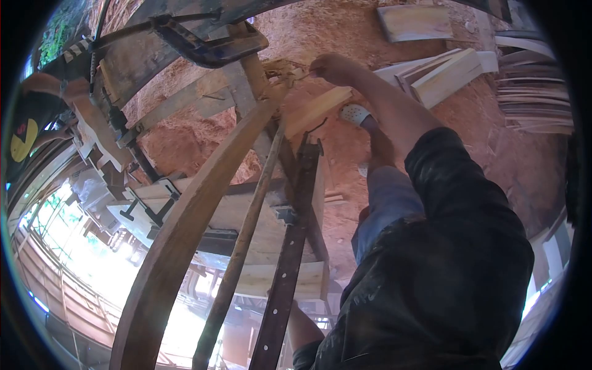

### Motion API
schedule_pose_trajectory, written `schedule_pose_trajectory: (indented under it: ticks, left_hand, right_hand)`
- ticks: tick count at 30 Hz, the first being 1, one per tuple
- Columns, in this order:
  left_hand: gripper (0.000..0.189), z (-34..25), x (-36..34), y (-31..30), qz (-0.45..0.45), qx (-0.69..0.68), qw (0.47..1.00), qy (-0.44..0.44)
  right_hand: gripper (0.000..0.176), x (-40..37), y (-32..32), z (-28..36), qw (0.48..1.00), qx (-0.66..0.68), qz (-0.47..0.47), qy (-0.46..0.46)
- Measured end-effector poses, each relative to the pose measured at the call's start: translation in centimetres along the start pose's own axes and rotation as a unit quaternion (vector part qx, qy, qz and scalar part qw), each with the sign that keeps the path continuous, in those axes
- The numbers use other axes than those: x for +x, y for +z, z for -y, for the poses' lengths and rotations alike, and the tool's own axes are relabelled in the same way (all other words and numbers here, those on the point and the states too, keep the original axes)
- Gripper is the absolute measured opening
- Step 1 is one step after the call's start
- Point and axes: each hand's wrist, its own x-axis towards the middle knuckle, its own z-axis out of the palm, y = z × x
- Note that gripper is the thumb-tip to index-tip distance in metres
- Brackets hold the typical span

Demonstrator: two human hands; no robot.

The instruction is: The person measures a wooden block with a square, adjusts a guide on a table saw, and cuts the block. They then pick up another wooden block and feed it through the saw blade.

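Hands apart: right hand (333, 66) stretched to 12 o'clock, fingers curled narrow against the head of the curved timber rib (185, 228), just where a pale plank (317, 108) butts in; anything pinched there too small to tell. Left hand hidden behind the steel bar (287, 271) at 6 o'clock, grip impossible to tell. Bar and wooden pole (243, 234) leaning alongside the rib, likely as props. Bar clamp (209, 46) at 11 o'clock, probably holding the joint tight. Co-worker's arm (46, 83) at 10 o'clock.
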Motion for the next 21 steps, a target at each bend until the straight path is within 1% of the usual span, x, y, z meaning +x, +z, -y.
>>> schedule_pose_trajectory:
  ticks: [1,7,10,13,16,19,21]
  left_hand:
    - [0.065,0.0,-0.1,-0.1,-0.001,0.001,1.0,0.0]
    - [0.065,0.1,-0.2,-0.3,-0.002,0.001,1.0,-0.003]
    - [0.065,0.0,-0.2,-0.2,-0.003,0.0,1.0,-0.005]
    - [0.065,0.0,-0.2,-0.1,-0.004,0.0,1.0,-0.005]
    - [0.065,-0.1,-0.2,-0.3,-0.004,-0.002,1.0,-0.006]
    - [0.066,-0.1,-0.3,-0.4,-0.004,-0.005,1.0,-0.008]
    - [0.066,-0.1,-0.5,-0.4,-0.008,-0.004,1.0,-0.005]
  right_hand:
    - [0.025,0.3,0.2,-0.4,1.0,-0.017,0.005,-0.012]
    - [0.021,1.2,0.7,-0.2,0.996,-0.065,0.057,0.027]
    - [0.02,1.3,0.7,0.2,0.995,-0.073,0.049,0.041]
    - [0.019,1.4,0.9,0.3,0.995,-0.091,0.037,0.031]
    - [0.018,1.7,1.2,1.1,0.99,-0.132,0.027,0.045]
    - [0.016,1.4,0.8,1.6,0.991,-0.125,0.018,0.041]
    - [0.015,1.6,0.7,1.8,0.985,-0.162,0.041,0.048]
